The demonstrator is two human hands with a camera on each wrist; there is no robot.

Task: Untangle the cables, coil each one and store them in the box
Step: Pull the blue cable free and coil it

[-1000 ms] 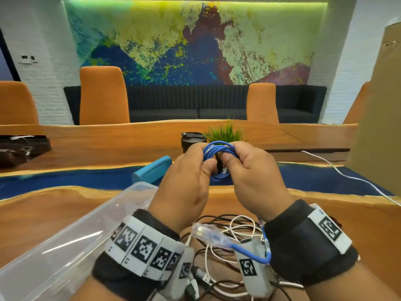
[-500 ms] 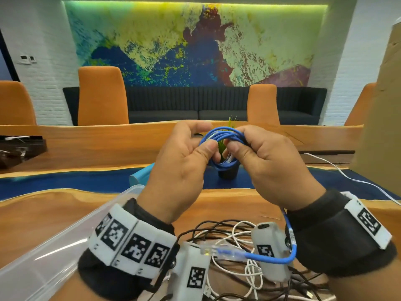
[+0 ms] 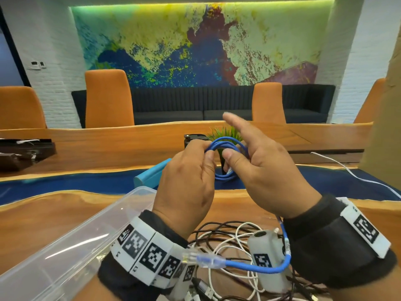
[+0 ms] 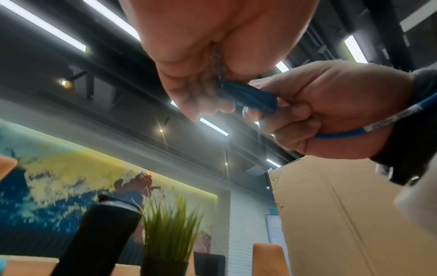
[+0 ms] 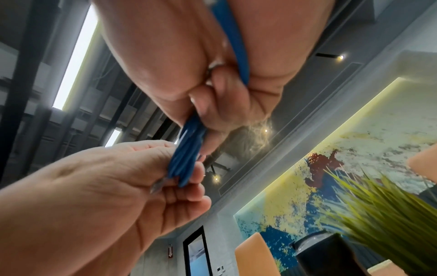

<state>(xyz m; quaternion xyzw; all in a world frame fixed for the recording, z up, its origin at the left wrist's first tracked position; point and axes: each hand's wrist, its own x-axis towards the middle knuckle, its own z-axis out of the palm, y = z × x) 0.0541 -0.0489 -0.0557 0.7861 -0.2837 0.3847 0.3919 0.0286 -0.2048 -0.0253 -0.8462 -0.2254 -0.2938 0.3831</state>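
Holding the blue cable (image 3: 225, 146) up in the air between them, both hands sit above the pile of loose cables (image 3: 227, 237) that lies on the wooden table (image 3: 43, 216). The left hand (image 3: 186, 187) pinches the left side of the coil, thumb over the bundled loops. The right hand (image 3: 267, 170) has its index finger stretched up and away while the thumb and lower fingers curl around the right side of the coil; the wrist views show those fingers wrapped on the strands.

The coil hangs as a ring facing the person, its plane roughly upright, loops running side to side between the 2 hands. From the right hand's underside 1 free tail drops, bends under the right wrist and runs leftward above the pile, ending in a clear plug (image 3: 191, 256) that points left, towards the left wrist. So the tail's long axis lies left to right, below both hands, and the right hand is the nearer to its root.

Judging by this, the coming move is likely to wind that last tail onto the ring. The clear box (image 3: 71, 242) lies left of the pile, nearest the left hand, and it appears to hold no cable yet, though part of it is out of view.
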